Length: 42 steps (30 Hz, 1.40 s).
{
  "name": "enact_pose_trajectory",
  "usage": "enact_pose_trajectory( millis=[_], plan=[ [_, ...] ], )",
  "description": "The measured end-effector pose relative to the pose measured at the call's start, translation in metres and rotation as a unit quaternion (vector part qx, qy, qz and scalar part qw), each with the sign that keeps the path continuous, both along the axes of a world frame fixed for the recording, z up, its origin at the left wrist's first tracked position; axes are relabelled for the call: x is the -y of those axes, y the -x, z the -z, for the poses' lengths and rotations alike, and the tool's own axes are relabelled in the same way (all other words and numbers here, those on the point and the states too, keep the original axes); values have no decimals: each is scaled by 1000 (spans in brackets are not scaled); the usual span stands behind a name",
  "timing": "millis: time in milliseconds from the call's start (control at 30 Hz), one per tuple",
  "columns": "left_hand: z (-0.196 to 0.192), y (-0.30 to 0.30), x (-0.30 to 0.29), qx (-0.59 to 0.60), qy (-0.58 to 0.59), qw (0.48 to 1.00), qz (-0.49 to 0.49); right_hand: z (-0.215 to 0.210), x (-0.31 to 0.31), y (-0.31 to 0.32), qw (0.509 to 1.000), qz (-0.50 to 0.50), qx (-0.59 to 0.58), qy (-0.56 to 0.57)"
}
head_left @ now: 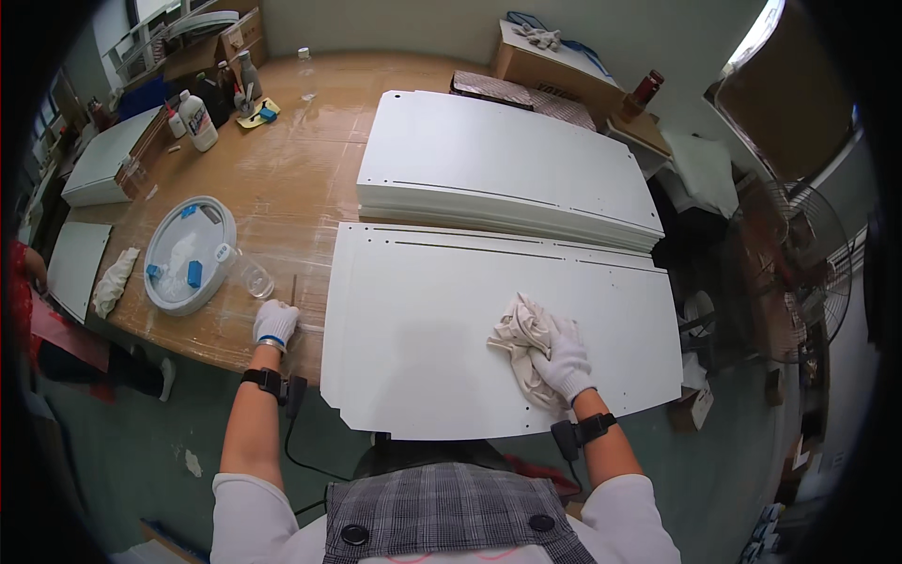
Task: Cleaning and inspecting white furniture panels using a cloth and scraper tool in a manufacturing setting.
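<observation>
A large white panel with a slot line and small holes lies flat in front of me, its near edge over the table's edge. My right hand, in a white glove, grips a crumpled off-white cloth and presses it on the right part of this panel. Left of the panel, my left hand, gloved too, rests by the table's near edge with curled fingers. From them juts a thin dark stick. Close by, a clear plastic bottle lies on its side against a round white tray.
Behind the panel lies a stack of white panels. Blue blocks sit in the tray. A rolled cloth, a white bottle and more panels are at left. A fan stands at right; another person at far left.
</observation>
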<state>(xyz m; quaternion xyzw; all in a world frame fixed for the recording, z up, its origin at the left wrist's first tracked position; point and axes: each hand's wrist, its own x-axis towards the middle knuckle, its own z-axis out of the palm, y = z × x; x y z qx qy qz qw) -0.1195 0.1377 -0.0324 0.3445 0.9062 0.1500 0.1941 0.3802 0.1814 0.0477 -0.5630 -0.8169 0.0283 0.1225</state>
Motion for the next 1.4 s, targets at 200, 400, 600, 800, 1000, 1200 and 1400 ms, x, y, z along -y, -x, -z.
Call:
enact_pose_trajectory(
  millis=[200, 400, 600, 800, 1000, 1200, 1400],
  plan=[
    [-116, -43, 66, -5, -151, 988, 35, -75, 22, 63, 990, -49, -111, -69],
    [-177, -168, 73, -202, -290, 888, 295, -41, 56, 191, 810, -92, -457, 356],
    [-162, -192, 76, -216, -246, 880, 344, -36, 53, 191, 834, -13, -404, 376],
    [-138, -179, 86, -99, -217, 883, 403, -36, -32, 47, 822, 219, -499, 166],
    [-112, -195, 73, 16, -174, 884, 433, 30, -19, 12, 794, 320, -468, 220],
    [-130, -232, 44, -153, -155, 775, 593, -5, 5, 83, 792, 139, -460, 378],
    [-85, -196, 56, -112, -219, 802, 544, 4, -98, -46, 925, 325, -166, 103]
  ],
)
